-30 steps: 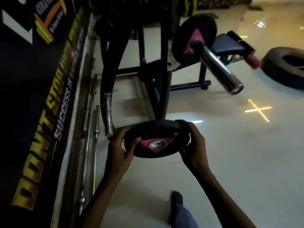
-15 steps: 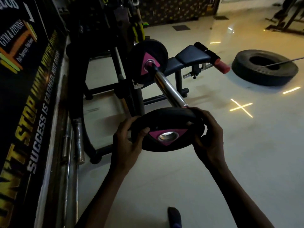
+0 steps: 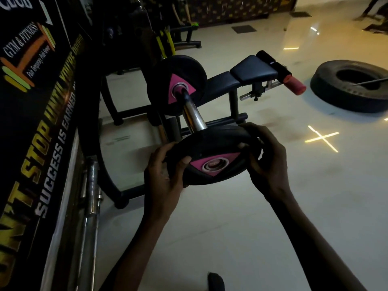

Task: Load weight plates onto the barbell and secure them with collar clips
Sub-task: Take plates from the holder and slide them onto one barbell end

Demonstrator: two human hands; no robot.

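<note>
One plate (image 3: 177,85) sits on the barbell sleeve (image 3: 193,116); both hands (left (image 3: 163,177), right (image 3: 267,164)) grip the second plate (image 3: 212,158) closed-fingered at the sleeve's tip, collar clips unseen.

Plate raised to the bar end
Both hands, left hand (image 3: 162,179) and right hand (image 3: 267,164), have lifted the weight plate (image 3: 214,158) from low over the floor up against the barbell sleeve (image 3: 193,116), its tip now hidden behind the plate's rim

The pale glossy floor (image 3: 241,217) carries a black bench frame (image 3: 233,106). Right of the frame lies a tyre (image 3: 327,91). Left of it, spare steel bars (image 3: 90,206) lie along the wall.
</note>
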